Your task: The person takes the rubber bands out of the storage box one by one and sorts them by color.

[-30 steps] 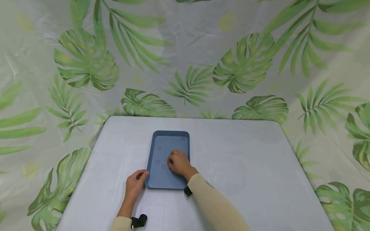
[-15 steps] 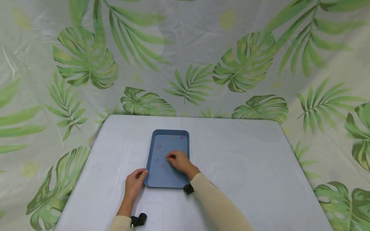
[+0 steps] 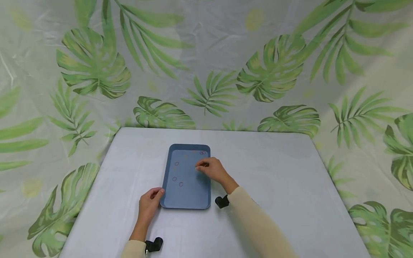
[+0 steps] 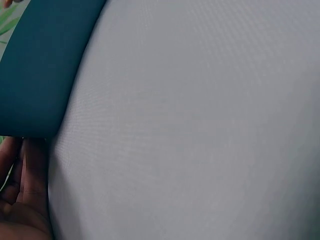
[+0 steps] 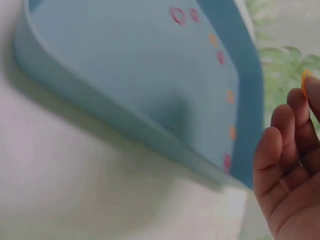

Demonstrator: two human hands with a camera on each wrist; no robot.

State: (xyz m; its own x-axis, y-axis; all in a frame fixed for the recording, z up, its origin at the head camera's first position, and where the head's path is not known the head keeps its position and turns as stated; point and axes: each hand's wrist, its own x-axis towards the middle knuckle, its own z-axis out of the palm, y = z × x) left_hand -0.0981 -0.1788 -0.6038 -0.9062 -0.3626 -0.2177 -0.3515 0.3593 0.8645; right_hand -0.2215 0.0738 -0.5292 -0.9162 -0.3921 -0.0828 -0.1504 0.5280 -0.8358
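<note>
In the right wrist view, my right hand [image 5: 292, 170] pinches a small orange ring [image 5: 304, 84] between thumb and finger, the thumb partly outside the frame. The head view has this right hand [image 3: 214, 170] over the right half of a blue-grey rectangular tray [image 3: 190, 199]. Thin red rings [image 3: 181, 184] and fainter orange rings [image 3: 185, 156] are scattered on the tray floor, with two red ones close together near the far right corner. My left hand [image 3: 150, 203] touches the tray's near left edge, thumb at the rim; its fingertips are hidden by the tray in the left wrist view.
The tray lies on a white-covered table [image 3: 264, 172]. A leaf-patterned sheet [image 3: 219, 53] hangs behind the table and along both sides. Black wrist cameras [image 3: 155, 244] are strapped below both hands.
My right hand has lifted from the tray's middle and moved right and away from me, holding the orange ring. The left hand stays at the tray's edge.
</note>
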